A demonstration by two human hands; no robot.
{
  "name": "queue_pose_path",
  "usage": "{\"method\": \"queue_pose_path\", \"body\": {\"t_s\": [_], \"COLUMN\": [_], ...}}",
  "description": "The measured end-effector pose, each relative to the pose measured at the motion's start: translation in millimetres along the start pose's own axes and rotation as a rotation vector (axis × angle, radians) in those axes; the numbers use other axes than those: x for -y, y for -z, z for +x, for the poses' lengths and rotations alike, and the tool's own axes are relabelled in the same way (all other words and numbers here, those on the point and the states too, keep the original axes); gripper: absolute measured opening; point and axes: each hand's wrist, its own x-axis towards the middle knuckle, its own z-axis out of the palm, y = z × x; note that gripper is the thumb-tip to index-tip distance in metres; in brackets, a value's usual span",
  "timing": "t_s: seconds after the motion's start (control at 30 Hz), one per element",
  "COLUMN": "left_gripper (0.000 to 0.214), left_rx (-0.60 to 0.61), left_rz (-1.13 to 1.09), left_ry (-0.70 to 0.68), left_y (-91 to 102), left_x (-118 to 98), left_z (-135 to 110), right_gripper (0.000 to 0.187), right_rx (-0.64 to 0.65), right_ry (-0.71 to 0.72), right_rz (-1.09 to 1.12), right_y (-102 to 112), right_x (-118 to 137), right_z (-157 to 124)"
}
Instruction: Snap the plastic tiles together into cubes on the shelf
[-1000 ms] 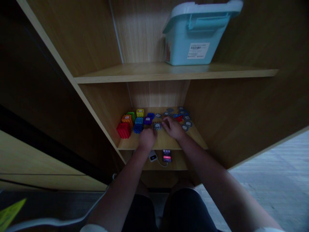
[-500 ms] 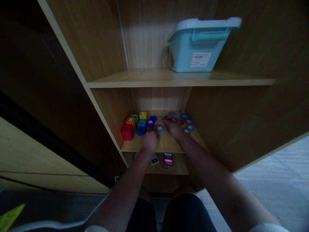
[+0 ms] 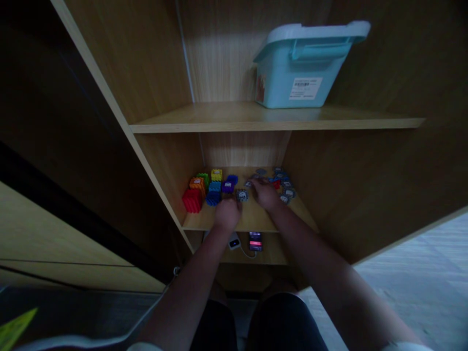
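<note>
Both my hands reach into a low wooden shelf (image 3: pixel 252 222). My left hand (image 3: pixel 227 213) rests near a small grey disc stack (image 3: pixel 242 195), its fingers curled; whether it holds anything I cannot tell. My right hand (image 3: pixel 265 194) lies among scattered grey, blue and red discs (image 3: pixel 285 189), fingertips pinched on a small grey disc (image 3: pixel 249 184). To the left stand neat stacks of coloured discs: red (image 3: pixel 192 200), orange (image 3: pixel 197 184), green (image 3: pixel 203 177), yellow (image 3: pixel 216 174), blue (image 3: pixel 213 194) and purple (image 3: pixel 228 184).
A pale blue lidded storage box (image 3: pixel 305 68) sits on the upper shelf (image 3: pixel 226 119). Below the low shelf lie a small white device (image 3: pixel 234 242) with a cable and a phone (image 3: pixel 255 241) with a lit screen. My knees are at the bottom centre.
The view shifted slightly. My right hand slid a little toward the scattered discs at the back and pinched one; my left hand stayed by the grey stack.
</note>
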Motion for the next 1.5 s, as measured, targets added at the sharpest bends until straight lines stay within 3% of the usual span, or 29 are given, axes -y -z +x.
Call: {"method": "queue_pose_path", "body": {"t_s": [0.17,0.27,0.5,0.77,1.1,1.33,1.5], "left_gripper": [0.034,0.035,0.036,0.035,0.037,0.036,0.035], "left_rx": [0.003,0.018,0.036,0.007,-0.079,-0.067,-0.07], "left_rz": [0.004,0.005,0.007,0.002,-0.085,-0.08,-0.072], "left_ry": [0.002,0.002,0.006,-0.001,-0.031,-0.036,-0.056], "left_y": [-0.1,2.4,6.0,3.8,9.3,8.1,9.2], "left_x": [0,-1,-2,-1,-2,-2,-2], "left_z": [0,-1,-1,-1,-4,-3,-4], "right_gripper": [0.044,0.043,0.049,0.037,0.031,0.033,0.042], "right_rx": [-0.034,-0.007,-0.024,-0.148,-0.396,-0.303,-0.296], "right_ry": [-0.161,-0.24,-0.28,-0.403,-0.269,-0.331,-0.226], "right_rz": [-0.099,-0.127,-0.11,0.027,0.192,0.267,0.418], "right_y": [8,8,5,11,14,18,13], "right_x": [10,10,9,2,-6,3,4], "right_z": [-6,-7,-8,-8,-8,-11,-7]}}
